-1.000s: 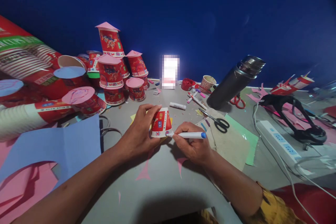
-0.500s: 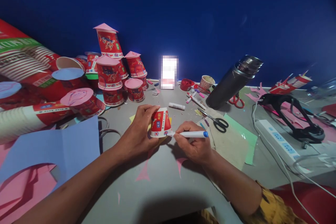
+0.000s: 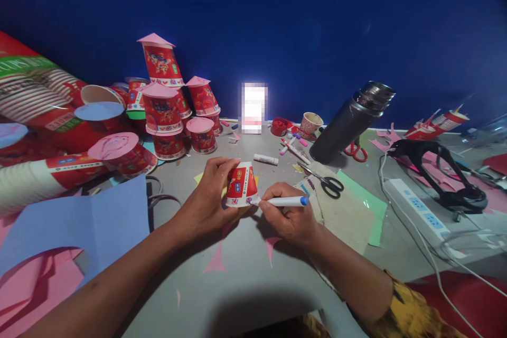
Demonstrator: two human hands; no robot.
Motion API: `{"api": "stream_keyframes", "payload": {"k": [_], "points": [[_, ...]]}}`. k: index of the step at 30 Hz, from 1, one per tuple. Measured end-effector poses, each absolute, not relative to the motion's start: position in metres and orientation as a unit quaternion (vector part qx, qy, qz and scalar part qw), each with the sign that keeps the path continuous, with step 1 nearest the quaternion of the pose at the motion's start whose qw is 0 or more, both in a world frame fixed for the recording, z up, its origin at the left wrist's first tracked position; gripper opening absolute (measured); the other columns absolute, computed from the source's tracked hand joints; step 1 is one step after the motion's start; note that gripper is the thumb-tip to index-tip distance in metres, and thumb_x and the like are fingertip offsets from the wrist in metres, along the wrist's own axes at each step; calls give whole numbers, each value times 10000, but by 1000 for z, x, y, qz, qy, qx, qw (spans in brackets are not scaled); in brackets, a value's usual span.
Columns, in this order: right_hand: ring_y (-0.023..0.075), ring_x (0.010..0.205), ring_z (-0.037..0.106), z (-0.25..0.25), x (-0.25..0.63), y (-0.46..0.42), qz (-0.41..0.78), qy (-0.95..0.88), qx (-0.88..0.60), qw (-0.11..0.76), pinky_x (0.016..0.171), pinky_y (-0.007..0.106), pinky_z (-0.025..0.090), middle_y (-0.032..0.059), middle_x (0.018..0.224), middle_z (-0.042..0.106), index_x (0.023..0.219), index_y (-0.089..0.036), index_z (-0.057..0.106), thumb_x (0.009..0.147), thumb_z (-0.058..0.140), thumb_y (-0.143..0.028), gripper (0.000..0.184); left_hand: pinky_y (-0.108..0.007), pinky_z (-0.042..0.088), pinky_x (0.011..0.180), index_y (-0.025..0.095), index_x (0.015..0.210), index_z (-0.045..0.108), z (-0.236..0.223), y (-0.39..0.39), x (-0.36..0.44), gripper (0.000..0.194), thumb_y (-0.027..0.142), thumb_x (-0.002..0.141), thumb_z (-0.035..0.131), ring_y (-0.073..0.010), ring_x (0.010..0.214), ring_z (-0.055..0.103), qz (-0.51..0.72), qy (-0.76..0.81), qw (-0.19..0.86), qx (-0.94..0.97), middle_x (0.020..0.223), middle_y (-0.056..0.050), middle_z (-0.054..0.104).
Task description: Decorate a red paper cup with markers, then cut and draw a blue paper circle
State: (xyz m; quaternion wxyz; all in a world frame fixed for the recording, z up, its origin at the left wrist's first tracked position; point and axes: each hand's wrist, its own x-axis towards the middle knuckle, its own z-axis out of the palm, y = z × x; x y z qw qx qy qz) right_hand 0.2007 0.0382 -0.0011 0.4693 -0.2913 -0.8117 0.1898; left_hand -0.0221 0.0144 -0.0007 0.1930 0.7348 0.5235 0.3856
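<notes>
My left hand (image 3: 211, 190) is closed around a red and white paper cup (image 3: 242, 182), which sits upside down with its wide rim low, just above or on the table. My right hand (image 3: 291, 214) grips a white marker (image 3: 287, 201) with a blue end pointing right. The marker's tip meets the white band near the cup's rim, where small blue and red marks show. Yellow paper (image 3: 200, 178) lies partly hidden behind my left hand and the cup. A capped white marker (image 3: 266, 159) rests on the table just beyond the cup.
Stacked red cups with pink paper tops (image 3: 160, 108) stand at the left, beside blue paper (image 3: 114, 216). Black-handled scissors (image 3: 331, 186), a dark thermos (image 3: 350, 124) and a cloth (image 3: 348, 216) lie right. A power strip (image 3: 420, 211) with cables is farther right.
My right hand and its marker have shifted slightly left, and the marker is angled a little differently against the cup. The left hand keeps its hold. The whole view has shifted slightly.
</notes>
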Motion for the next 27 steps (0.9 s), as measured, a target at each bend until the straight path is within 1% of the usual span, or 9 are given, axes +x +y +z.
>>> {"api": "stream_keyframes", "payload": {"k": [3, 6, 9, 12, 14, 18, 22, 25, 27], "points": [[154, 636, 671, -1, 202, 38, 197, -805, -298, 473, 623, 271, 542, 16, 762, 730, 832, -229, 667, 946, 645, -248, 117, -587, 477, 1195, 301, 1525, 391, -3, 15, -24, 840, 196, 776, 755, -357, 1399, 532, 376, 523, 194, 740, 1468, -133, 449], [163, 673, 697, 1, 203, 39, 195, -793, -295, 496, 639, 277, 566, 24, 795, 743, 877, -229, 671, 967, 640, -241, 97, -597, 452, 1218, 303, 1514, 389, -5, 16, -25, 852, 117, 744, 702, -350, 1425, 513, 375, 526, 195, 738, 1492, -130, 446], [169, 702, 720, 4, 204, 39, 185, -788, -293, 509, 660, 285, 586, 33, 839, 760, 973, -232, 680, 1012, 600, -217, 90, -576, 439, 1236, 298, 1491, 406, -4, 17, -25, 847, 88, 715, 674, -332, 1445, 501, 383, 526, 205, 731, 1501, -123, 459], [186, 777, 740, 5, 204, 40, 164, -788, -295, 515, 733, 310, 602, 43, 895, 770, 1074, -238, 675, 1021, 586, -183, 117, -566, 450, 1225, 287, 1471, 427, -2, 17, -26, 826, 102, 707, 679, -326, 1445, 510, 399, 534, 227, 710, 1507, -116, 479], [195, 800, 738, 3, 203, 41, 155, -790, -296, 513, 755, 321, 602, 43, 912, 765, 1120, -244, 660, 994, 632, -176, 145, -575, 470, 1204, 275, 1463, 438, 1, 17, -26, 791, 144, 730, 703, -330, 1427, 540, 412, 542, 260, 684, 1517, -120, 492], [206, 802, 727, -2, 201, 45, 150, -798, -298, 502, 707, 315, 589, 50, 959, 761, 1153, -251, 632, 926, 714, -175, 253, -580, 489, 1188, 270, 1473, 438, 3, 17, -25, 776, 255, 777, 782, -346, 1409, 592, 453, 519, 367, 625, 1557, -149, 529], [198, 800, 720, -4, 201, 47, 147, -799, -280, 512, 699, 303, 575, 50, 989, 768, 1121, -253, 629, 923, 710, -158, 235, -549, 516, 1173, 284, 1479, 434, 1, 17, -25, 786, 210, 784, 792, -350, 1427, 595, 479, 469, 473, 572, 1566, -153, 574], [196, 791, 711, -3, 201, 46, 132, -805, -264, 514, 696, 303, 560, 38, 941, 765, 1081, -254, 626, 922, 691, -132, 211, -548, 524, 1166, 304, 1485, 434, 2, 16, -24, 802, 168, 772, 774, -350, 1441, 584, 478, 445, 515, 555, 1577, -140, 576], [197, 775, 700, -4, 201, 46, 112, -815, -262, 505, 685, 306, 544, 33, 898, 757, 1060, -252, 628, 923, 667, -117, 196, -576, 544, 1136, 325, 1515, 411, 4, 15, -25, 841, 186, 772, 779, -360, 1428, 593, 464, 444, 530, 553, 1579, -138, 575]]}}
